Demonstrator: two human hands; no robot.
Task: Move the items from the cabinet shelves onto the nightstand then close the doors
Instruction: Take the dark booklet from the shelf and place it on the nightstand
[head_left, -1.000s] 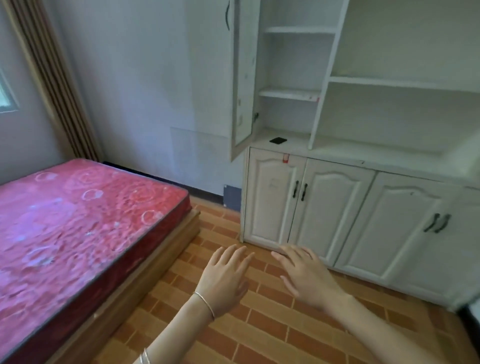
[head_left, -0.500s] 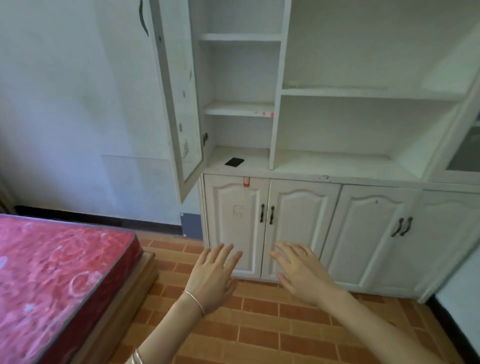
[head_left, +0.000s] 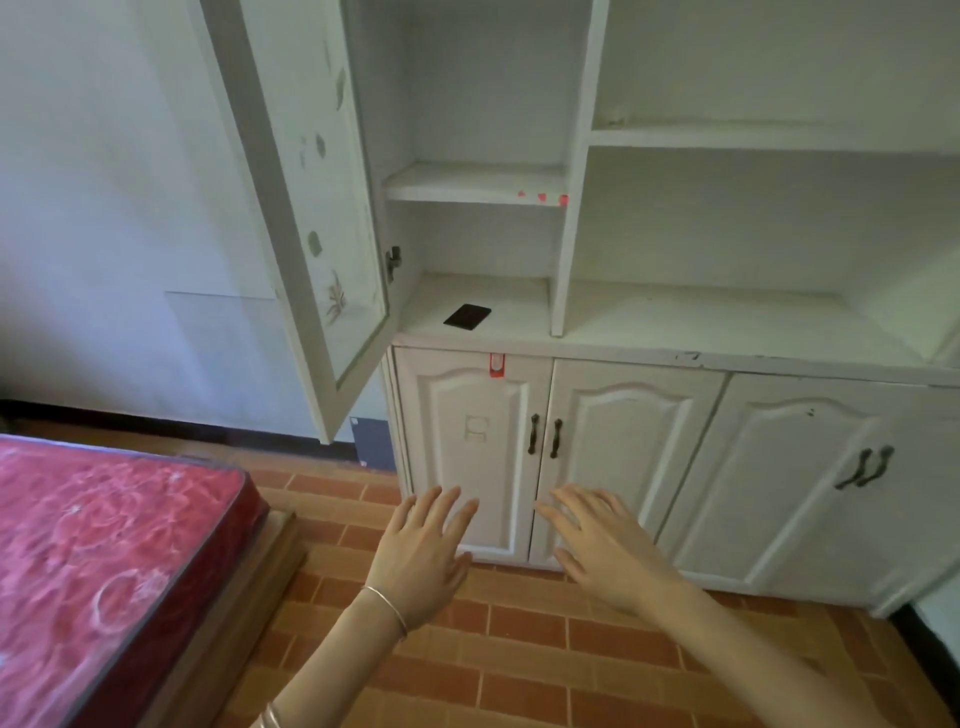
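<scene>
A white cabinet (head_left: 727, 348) fills the right of the view, its upper left door (head_left: 306, 171) swung open toward me. On the lowest open shelf of the left compartment lies a small flat black item (head_left: 467, 316). The other shelves in view hold nothing I can see. My left hand (head_left: 421, 556) and my right hand (head_left: 602, 545) hover palms down, fingers spread, in front of the closed lower doors (head_left: 618, 457), holding nothing. No nightstand is in view.
A bed with a red mattress (head_left: 98, 561) on a wooden frame stands at the lower left. Brick-pattern floor tiles (head_left: 519, 649) run between bed and cabinet. A second open door edge (head_left: 948, 348) shows at the far right.
The view has swung right and closer to the cabinet; the bed has slid off to the left. Both hands keep the same open pose in front of me.
</scene>
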